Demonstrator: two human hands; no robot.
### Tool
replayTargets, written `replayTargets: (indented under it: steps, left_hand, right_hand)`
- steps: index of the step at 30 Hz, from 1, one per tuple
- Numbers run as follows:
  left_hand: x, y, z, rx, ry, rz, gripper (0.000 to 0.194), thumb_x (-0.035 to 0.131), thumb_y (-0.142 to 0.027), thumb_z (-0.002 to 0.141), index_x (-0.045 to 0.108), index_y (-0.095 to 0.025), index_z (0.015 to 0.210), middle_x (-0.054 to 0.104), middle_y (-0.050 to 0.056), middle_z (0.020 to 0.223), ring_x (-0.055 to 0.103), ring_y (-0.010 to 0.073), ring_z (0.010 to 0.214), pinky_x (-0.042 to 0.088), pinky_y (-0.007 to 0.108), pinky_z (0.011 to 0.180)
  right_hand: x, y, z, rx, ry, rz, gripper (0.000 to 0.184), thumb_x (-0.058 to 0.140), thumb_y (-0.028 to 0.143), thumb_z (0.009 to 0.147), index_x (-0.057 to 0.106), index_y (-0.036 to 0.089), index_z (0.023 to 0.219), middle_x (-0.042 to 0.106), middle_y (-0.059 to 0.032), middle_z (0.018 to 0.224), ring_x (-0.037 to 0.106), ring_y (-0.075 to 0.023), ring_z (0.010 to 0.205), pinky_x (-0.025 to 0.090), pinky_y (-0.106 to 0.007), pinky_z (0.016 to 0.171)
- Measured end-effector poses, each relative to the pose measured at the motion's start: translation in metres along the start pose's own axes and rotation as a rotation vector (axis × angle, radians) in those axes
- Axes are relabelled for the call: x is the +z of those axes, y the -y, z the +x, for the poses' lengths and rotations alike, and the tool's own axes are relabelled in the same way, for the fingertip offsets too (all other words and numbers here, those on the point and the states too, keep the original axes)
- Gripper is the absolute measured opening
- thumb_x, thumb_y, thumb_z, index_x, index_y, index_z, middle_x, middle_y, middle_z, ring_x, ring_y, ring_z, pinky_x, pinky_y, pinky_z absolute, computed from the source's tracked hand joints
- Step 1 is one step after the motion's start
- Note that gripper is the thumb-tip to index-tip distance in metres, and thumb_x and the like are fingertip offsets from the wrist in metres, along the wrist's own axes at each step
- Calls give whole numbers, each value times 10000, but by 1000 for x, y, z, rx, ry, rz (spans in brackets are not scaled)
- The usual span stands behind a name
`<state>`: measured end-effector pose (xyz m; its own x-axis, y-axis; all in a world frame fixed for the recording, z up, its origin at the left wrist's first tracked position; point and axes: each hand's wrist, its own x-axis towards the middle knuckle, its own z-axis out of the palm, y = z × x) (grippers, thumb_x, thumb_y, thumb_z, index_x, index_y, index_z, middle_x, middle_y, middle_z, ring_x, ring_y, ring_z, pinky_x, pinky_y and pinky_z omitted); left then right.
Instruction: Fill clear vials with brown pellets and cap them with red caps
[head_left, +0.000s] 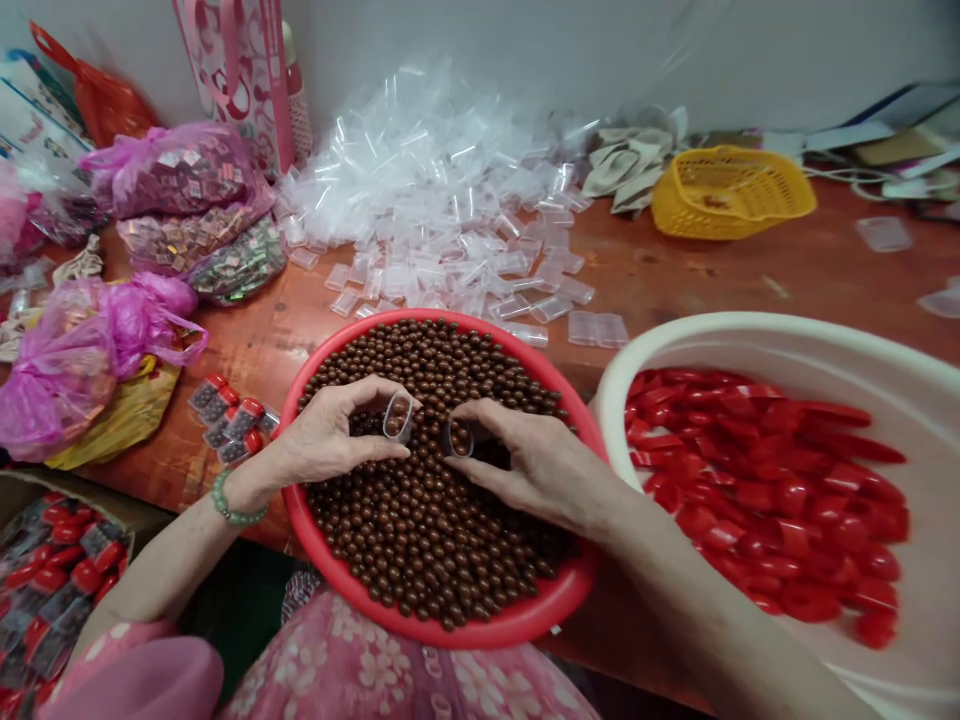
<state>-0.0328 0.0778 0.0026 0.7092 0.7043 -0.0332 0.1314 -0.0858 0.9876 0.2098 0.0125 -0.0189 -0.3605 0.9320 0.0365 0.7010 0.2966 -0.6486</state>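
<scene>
A red basin (525, 615) full of small brown balls (427, 530) sits at the table's near edge. My left hand (330, 440) hovers over the balls, thumb and fingers pinching a small clear plastic container (398, 416) with its mouth facing up. My right hand (525, 455) is beside it, fingers closed on a second clear container (458, 438) that has brown balls in it. The two containers are close together but apart. A green bead bracelet (229, 505) circles my left wrist.
A white basin (750, 345) of red caps (787, 490) stands at the right. A heap of clear containers (442, 200) lies behind the red basin. A yellow basket (731, 190) sits far right; pink bags (97, 340) and capped filled containers (232, 415) lie left.
</scene>
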Motion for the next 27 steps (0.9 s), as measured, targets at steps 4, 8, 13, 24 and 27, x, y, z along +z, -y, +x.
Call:
replayTargets:
  steps: [4, 8, 13, 24, 27]
  left_hand:
    - [1, -6, -2, -36, -9, -113, 374, 780, -193, 733, 613, -138, 1063, 667, 80, 1096, 644, 159, 977, 496, 302, 920]
    - [1, -8, -5, -16, -11, -194, 384, 783, -194, 732, 617, -141, 1074, 681, 78, 1055, 655, 160, 954, 508, 308, 909]
    - [2, -3, -7, -61, 21, -453, 454, 794, -259, 755, 634, -155, 1167, 713, 97, 1073, 679, 191, 1009, 505, 351, 953]
    - [16, 5, -14, -99, 68, -625, 363, 731, -378, 827, 665, -128, 1082, 707, 127, 1067, 694, 183, 946, 561, 297, 829]
    - [17, 6, -15, -94, 66, -626, 366, 724, -395, 831, 655, -131, 1076, 702, 100, 1006, 685, 161, 903, 563, 289, 818]
  right_hand:
    - [2, 0, 2, 2, 49, -60, 264, 585, 293, 885, 569, 182, 1124, 717, -98, 1055, 698, -247, 932, 549, -377, 799]
    - [1, 2, 1, -11, 97, -103, 259, 564, 266, 904, 575, 183, 1149, 710, -104, 1091, 690, -257, 982, 552, -399, 851]
    - [-11, 8, -7, -64, 32, -151, 394, 592, 295, 907, 538, 148, 1268, 671, -149, 1208, 653, -295, 1104, 545, -465, 921]
    - [-49, 54, 32, -301, -85, 91, 235, 486, 190, 937, 626, 239, 1118, 699, -52, 1046, 671, -210, 943, 551, -356, 848]
    - [-51, 58, 46, -321, 67, 190, 254, 488, 177, 912, 653, 252, 1090, 685, -42, 1002, 653, -203, 935, 534, -344, 828]
